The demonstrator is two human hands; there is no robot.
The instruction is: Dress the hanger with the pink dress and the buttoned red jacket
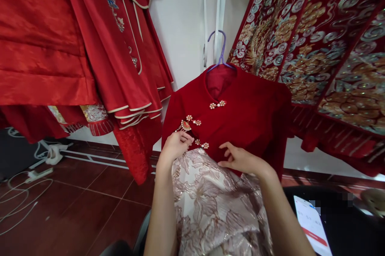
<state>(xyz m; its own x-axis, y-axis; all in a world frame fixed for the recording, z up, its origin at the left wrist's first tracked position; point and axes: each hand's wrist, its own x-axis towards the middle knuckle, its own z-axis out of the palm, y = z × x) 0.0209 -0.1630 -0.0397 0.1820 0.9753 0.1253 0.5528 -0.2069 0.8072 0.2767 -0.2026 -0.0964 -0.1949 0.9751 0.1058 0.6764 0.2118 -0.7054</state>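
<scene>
We take this for a wedding-dress shop: red satin robes (90, 39) hang left of the hangered red jacket (240, 119), gold-embroidered gowns (315, 39) right of it.

the red top (246, 119) hangs from the purple hanger (221, 49), its stand-up collar just under the hook and its front facing you. it is deep red and plain, with a flap closing slantwise down and to the left of the hanger. three pearl-and-gold clasps follow that flap: the top clasp (217, 104) just below the hanger, the middle clasp (194, 120) lower and further left, the bottom clasp (202, 144) lower still. a red and gold fan charm (184, 126) sits beside the middle clasp. your left hand (176, 146) grips the flap there; your right hand (240, 160) pinches the hem. well below the hanger, the pale floral skirt (210, 200) spreads towards you.
</scene>
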